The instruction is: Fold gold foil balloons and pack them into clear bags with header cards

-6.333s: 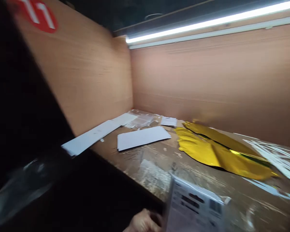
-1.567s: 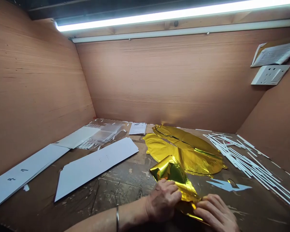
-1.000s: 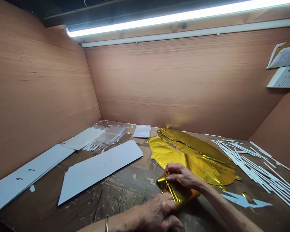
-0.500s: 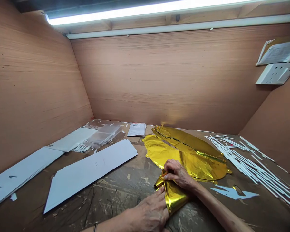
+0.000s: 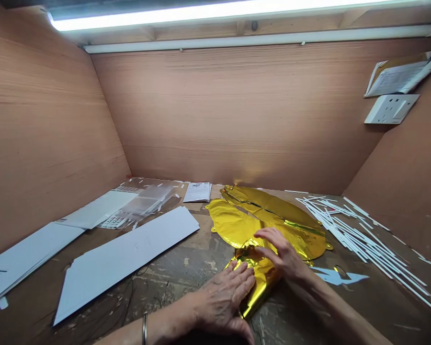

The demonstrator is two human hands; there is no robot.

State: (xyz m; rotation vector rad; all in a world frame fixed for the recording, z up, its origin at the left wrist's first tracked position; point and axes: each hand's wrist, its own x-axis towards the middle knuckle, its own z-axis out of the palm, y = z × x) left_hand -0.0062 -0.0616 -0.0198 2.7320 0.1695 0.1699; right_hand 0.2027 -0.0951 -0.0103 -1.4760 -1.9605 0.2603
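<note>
Folded gold foil [image 5: 263, 278] shiny, creased, on counter [image 5: 181, 273] before flat gold sheets [image 5: 233, 223]. Crumpled end points toward back wall [image 5: 201, 120]; long axis unclear under hands. Left hand [image 5: 222, 293]: grip flattened, fingers straight on foil. Right hand [image 5: 286, 255]: grip unclosed, thumb and fingers apart.

Hands: two, left hand [image 5: 222, 293] and right hand [image 5: 285, 256]. Folded gold foil piece [image 5: 261, 282]: one. Behind it: flat gold foil sheets [image 5: 235, 223], at least two. Left of it: white card stacks [image 5: 129, 261], two; steel bangle [image 5: 144, 328], one. Right: cut-out white scrap [image 5: 339, 276], one; white sticks [image 5: 359, 239], dozens, overlapping, uncountable.
</note>
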